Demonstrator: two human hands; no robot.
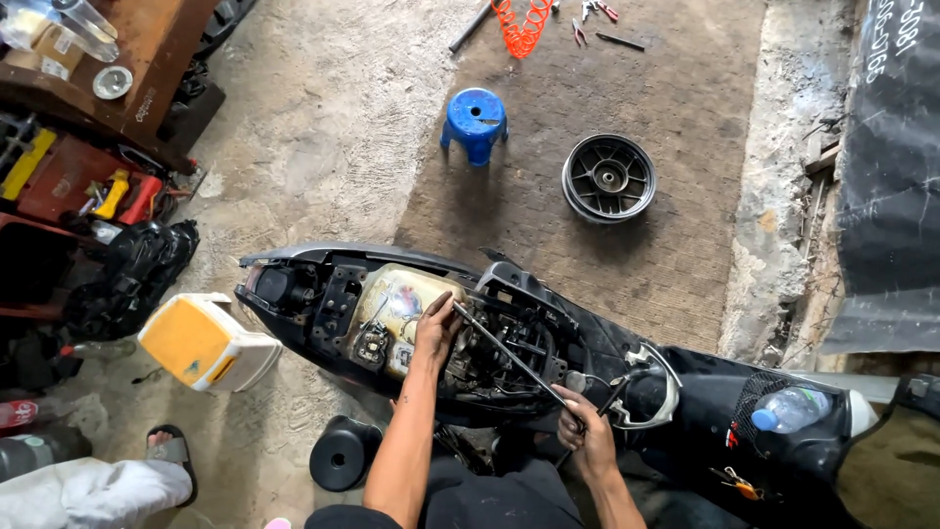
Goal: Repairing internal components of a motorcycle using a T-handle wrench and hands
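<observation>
Over a stripped scooter (548,362) lying across a workshop floor, the head camera looks straight down at a person's two bare hands. The scooter's seat and covers are off, so its yellowed fuel tank (397,299) and a tangle of wires and frame show.

The left hand (434,328) rests on the open bay just right of the tank, fingers curled around the far tip of a long rod (509,358). The right hand (585,436) is clenched around the rod's near end, at the scooter's near edge. The rod runs slantwise between the hands, over the bay.

The rod looks like thin dark metal: stiff, light, likely greasy, so it may slip. Holding both ends, as here, seems the steady way; a grip at the middle would foul the frame. The parts beneath look sharp-edged, and the wiring delicate.

A clear water bottle (791,409) sits in the scooter's front pocket, far right of the hands. Left of the scooter's tail lies a yellow-and-white box (208,343). A black round part (340,453) stands on the floor near the left forearm.

Beyond the scooter, a woven mat (587,147) carries a blue stool (475,122), a black wheel (608,177), an orange coiled hose (521,24) and a few pliers. The floor (313,147) is rough, dusty concrete. Far left of the scooter stands a cluttered rack of red tool trays. Another person's sandalled foot (168,451) shows at the lower left. Room is tight around the scooter.
</observation>
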